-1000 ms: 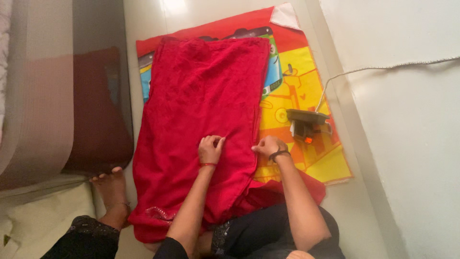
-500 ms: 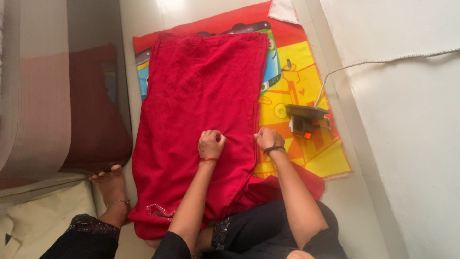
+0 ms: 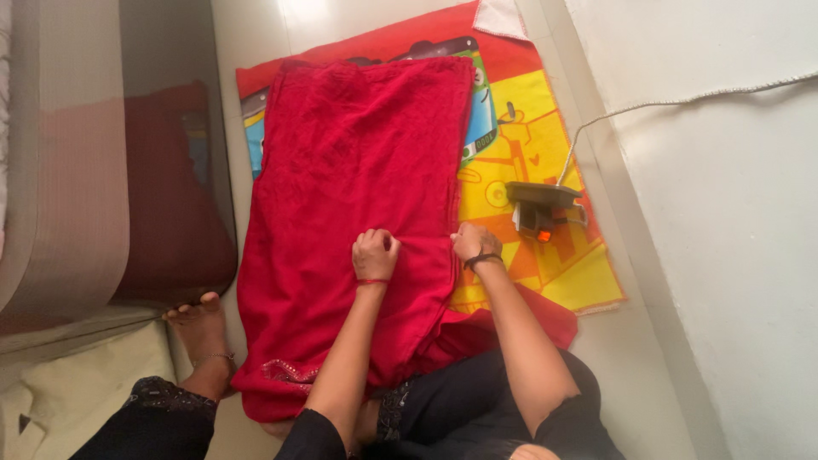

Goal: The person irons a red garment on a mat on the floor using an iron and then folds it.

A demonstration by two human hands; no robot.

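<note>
So there's one big red garment (image 3: 341, 213) spread flat over one bright play mat (image 3: 545, 145), the mat being red, yellow and blue with cartoon vehicle shapes printed on it, and it lies on a pale tiled floor (image 3: 648, 358) in the middle of the scene. Two hands are on the cloth at its near half: the left hand (image 3: 375, 253) sits curled into a loose fist pressing down mid-cloth, and I can't tell if it's actually pinching any fabric, while the right hand (image 3: 474, 243) is at the garment's right edge with its fingers closed on that edge, looks like a pinch on the hem. One thin red thread band on the left wrist, one dark band on the right wrist. Just right of the right hand, one clothes iron (image 3: 542, 207) stands on the mat with a small orange light glowing, and one white cord (image 3: 682, 100) runs from it off to the far right across the floor. One white bit of cloth (image 3: 503, 19) pokes in at the mat's far right corner. One bare foot (image 3: 198, 328) with an anklet sits near left, touching the garment's left edge, and black trousers (image 3: 477, 400) with a patterned trim fill the near side. Far left is one striped grey-and-maroon surface (image 3: 102, 170), and there's one pale cushion-like thing (image 3: 77, 392) in the near left corner.
</note>
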